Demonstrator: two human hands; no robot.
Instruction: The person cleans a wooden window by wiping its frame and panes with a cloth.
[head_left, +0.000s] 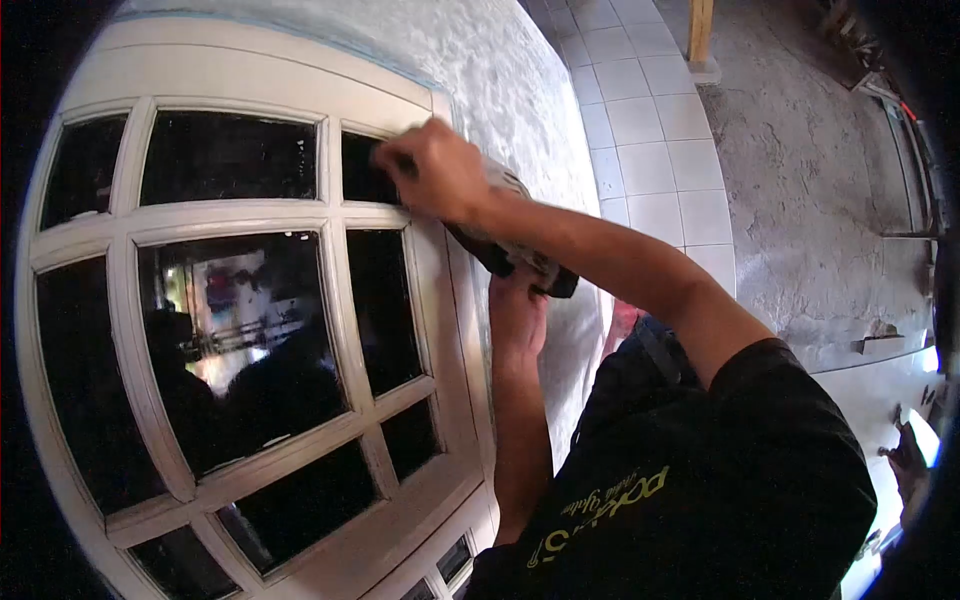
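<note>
My right hand (pixel 440 168) is closed in front of the upper right glass pane of a white-framed door (pixel 330 214), close to the frame's edge. Something dark shows at its fingertips, too small to make out. Under my right forearm, my left hand (pixel 516 305) reaches up and grips a grey-and-black object (pixel 553 272). Its kind cannot be told, because my right forearm covers much of it. A pale part with dark markings (pixel 507 178) shows above that forearm.
A rough whitish wall (pixel 490 70) borders the door. White tiles (pixel 650 150) and a rough grey concrete surface (pixel 800 180) lie to the right. A wooden post (pixel 700 30) stands at the top. Dark glass panes (pixel 240 340) carry reflections.
</note>
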